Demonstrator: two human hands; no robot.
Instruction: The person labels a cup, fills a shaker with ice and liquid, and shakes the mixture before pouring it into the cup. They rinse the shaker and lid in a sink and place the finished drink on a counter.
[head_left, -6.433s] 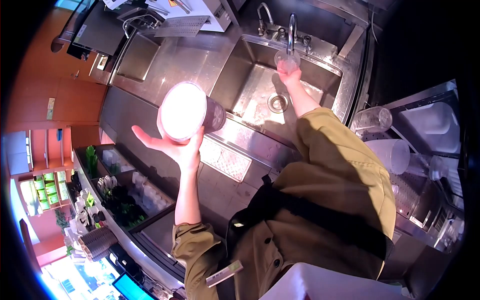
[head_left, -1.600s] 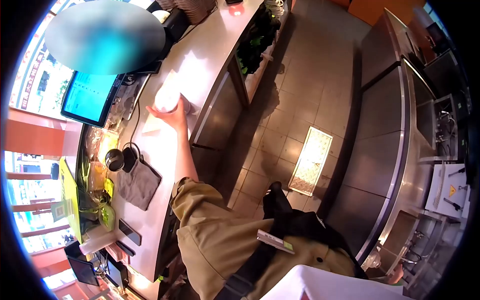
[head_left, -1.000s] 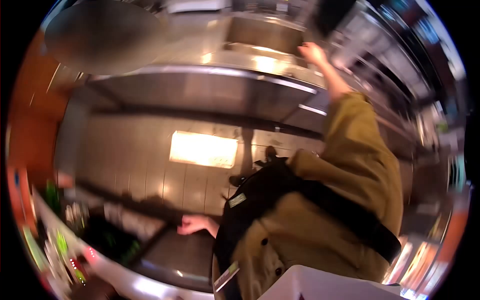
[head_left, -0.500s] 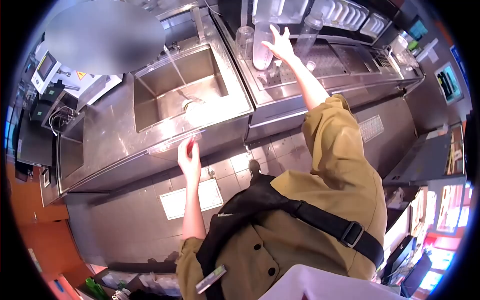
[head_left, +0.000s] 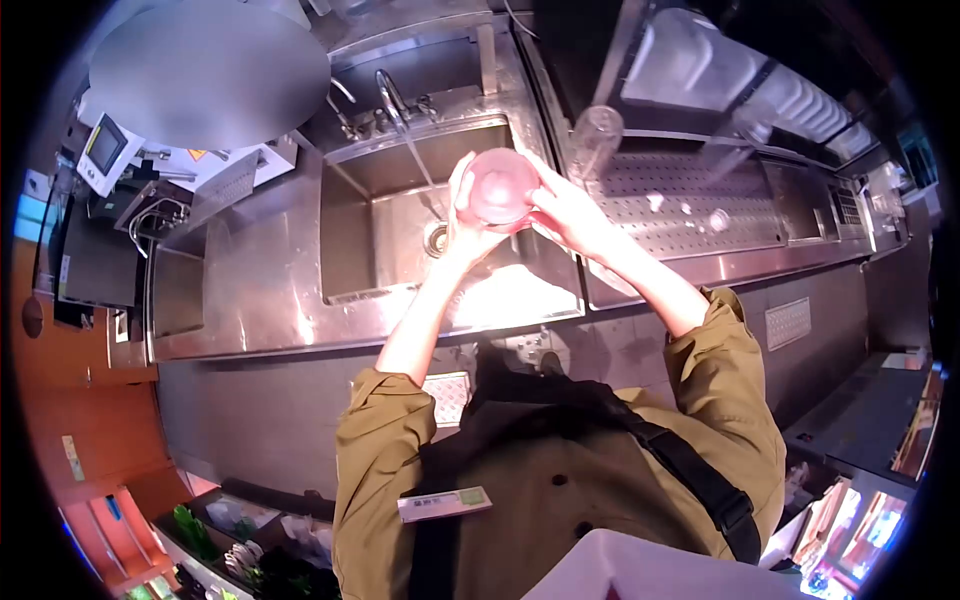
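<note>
- Both bare hands, the left (head_left: 464, 238) and the right (head_left: 572, 216), curl around opposite sides of a round, translucent, pink-tinted container (head_left: 502, 188), above the right side of a rectangular brushed-steel sink (head_left: 400, 258).
- It looks light, stiff and smooth, likely slippery if wet; I'd cup its sides gently.
- Behind, water runs from a curved chrome tap (head_left: 392, 97).
- Rightward, a clear cylindrical jug (head_left: 598, 140) stands near a perforated steel drainboard (head_left: 660, 225).
</note>
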